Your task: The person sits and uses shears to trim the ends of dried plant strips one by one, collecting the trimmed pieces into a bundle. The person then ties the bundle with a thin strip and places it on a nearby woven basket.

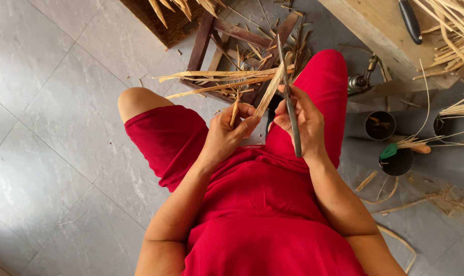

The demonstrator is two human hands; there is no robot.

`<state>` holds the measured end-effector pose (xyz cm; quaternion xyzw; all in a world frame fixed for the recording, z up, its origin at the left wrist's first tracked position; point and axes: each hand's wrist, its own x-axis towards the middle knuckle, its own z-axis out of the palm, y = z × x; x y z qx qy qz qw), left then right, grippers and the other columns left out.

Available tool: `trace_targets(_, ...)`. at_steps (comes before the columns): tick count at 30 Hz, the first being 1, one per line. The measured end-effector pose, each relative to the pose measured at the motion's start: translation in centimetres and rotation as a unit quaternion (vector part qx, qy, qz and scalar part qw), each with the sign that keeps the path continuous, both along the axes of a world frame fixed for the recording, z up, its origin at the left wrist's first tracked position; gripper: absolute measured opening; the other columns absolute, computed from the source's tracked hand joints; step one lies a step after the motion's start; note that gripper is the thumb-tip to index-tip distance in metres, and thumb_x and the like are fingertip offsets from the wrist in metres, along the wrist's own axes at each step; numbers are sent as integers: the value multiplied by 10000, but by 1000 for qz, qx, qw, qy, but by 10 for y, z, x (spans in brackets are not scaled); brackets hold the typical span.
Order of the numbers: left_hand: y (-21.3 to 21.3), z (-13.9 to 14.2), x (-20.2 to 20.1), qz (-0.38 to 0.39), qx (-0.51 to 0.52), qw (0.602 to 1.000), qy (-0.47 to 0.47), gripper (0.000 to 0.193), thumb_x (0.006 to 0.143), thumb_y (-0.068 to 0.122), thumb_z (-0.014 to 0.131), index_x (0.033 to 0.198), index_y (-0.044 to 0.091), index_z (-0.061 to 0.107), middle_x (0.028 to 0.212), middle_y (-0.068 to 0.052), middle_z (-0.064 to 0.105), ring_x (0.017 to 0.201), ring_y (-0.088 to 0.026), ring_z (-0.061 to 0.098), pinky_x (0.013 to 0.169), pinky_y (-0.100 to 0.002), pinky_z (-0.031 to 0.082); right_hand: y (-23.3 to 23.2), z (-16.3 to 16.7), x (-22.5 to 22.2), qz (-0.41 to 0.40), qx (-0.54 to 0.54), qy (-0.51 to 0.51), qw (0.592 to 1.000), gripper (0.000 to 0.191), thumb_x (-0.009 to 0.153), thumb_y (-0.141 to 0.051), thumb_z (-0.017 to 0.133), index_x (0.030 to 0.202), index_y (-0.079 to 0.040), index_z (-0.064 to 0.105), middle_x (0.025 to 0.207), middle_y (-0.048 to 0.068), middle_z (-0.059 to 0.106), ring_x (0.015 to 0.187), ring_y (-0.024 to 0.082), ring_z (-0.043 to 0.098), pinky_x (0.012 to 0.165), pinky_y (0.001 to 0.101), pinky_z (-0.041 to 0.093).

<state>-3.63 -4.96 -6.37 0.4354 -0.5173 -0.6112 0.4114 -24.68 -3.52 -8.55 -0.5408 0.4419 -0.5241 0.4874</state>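
There is a single view, taken from the person's head and looking almost straight down the front of the body. It sits close: the red-clothed torso [262, 225] fills the lower middle of the frame, the forearms run up from the bottom edge, and the hands [265, 125] meet near the centre. The knees point toward the top of the frame. Grey floor tiles [53, 102] fill the left half; the upper right corner catches the edge of a wooden bench [375, 25]. No second view overlaps this one.
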Motion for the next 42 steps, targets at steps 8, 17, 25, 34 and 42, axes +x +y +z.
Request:
trace_targets(8, -11, 21, -4, 24, -21, 986, 162, 166, 1082, 185, 643, 1089, 19, 652, 777, 34, 625, 630, -25, 529, 599, -203, 426, 13, 22, 23, 36, -12, 73, 997, 776, 901, -397, 825, 1506, -42, 494, 1192, 33, 638, 1007, 105, 597, 895, 260, 517)
trace_targets(17, -9, 18, -1, 79, 2, 978, 193, 119, 1049, 184, 666, 1076, 68, 649, 827, 44, 662, 639, -7, 475, 553, -172, 372, 17, 36, 36, 33, -56, 150, 987, 747, 863, -271, 871, 1462, -32, 496, 1270, 45, 595, 1079, 129, 565, 955, 291, 495)
trace_targets(25, -6, 21, -2, 93, 22, 978, 185, 135, 1025, 196, 700, 1025, 63, 675, 757, 56, 604, 600, -13, 462, 515, -180, 364, 19, 40, 41, -11, -81, 188, 979, 698, 809, -162, 919, 1388, -1, 563, 1056, 40, 600, 881, 113, 590, 763, 254, 511)
trace_targets(34, -4, 26, -1, 87, 45, 977, 188, 153, 1001, 207, 716, 978, 62, 672, 718, 54, 600, 550, -17, 430, 475, -184, 329, 21, 39, 42, -18, -86, 163, 983, 682, 871, -362, 863, 1374, 11, 591, 1048, 39, 699, 932, 98, 669, 813, 242, 564)
trace_targets(42, 1, 24, -3, 59, 32, 985, 158, 157, 1011, 226, 720, 989, 75, 685, 710, 75, 557, 593, -15, 427, 508, -196, 342, 23, 35, 38, -41, -98, 200, 974, 713, 873, -417, 848, 1391, 10, 607, 911, 15, 681, 823, 83, 666, 731, 231, 561)
